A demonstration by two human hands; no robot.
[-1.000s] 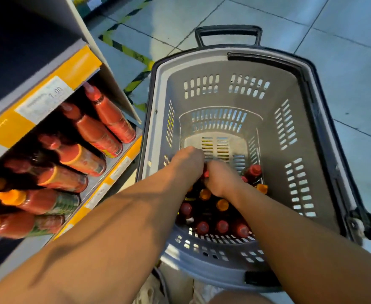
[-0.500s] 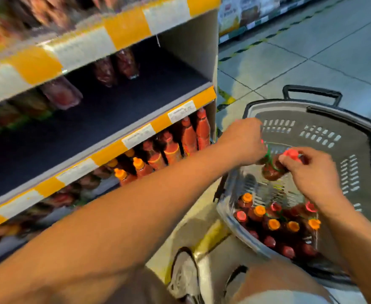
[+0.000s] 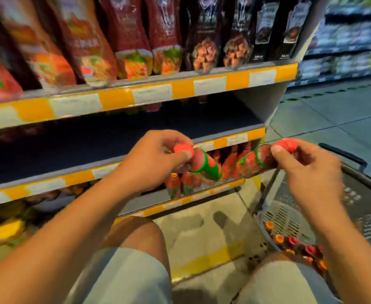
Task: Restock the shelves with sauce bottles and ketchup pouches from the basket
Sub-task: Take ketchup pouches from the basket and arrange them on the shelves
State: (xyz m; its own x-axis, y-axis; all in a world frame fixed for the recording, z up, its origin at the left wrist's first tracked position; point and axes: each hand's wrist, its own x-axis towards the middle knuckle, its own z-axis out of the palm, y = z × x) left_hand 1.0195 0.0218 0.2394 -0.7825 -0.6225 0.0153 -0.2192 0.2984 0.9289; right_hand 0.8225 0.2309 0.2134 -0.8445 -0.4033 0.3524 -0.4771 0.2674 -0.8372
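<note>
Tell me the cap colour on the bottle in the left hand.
Red cap, seen in the head view.

This is a shop, a supermarket aisle. Across the upper half of the frame runs a metal shelf unit with yellow edge strips (image 3: 114,99) carrying white price labels (image 3: 209,86). Tall red and dark stand-up pouches (image 3: 127,36) stand packed in a row on the top shelf, and small red-capped sauce bottles (image 3: 181,185) line a lower one at centre. At lower right sits a grey plastic shopping basket with slotted walls (image 3: 290,216) on a pale tiled floor (image 3: 333,115). More stocked shelving (image 3: 351,44) shows, blurred, at upper right.
</note>
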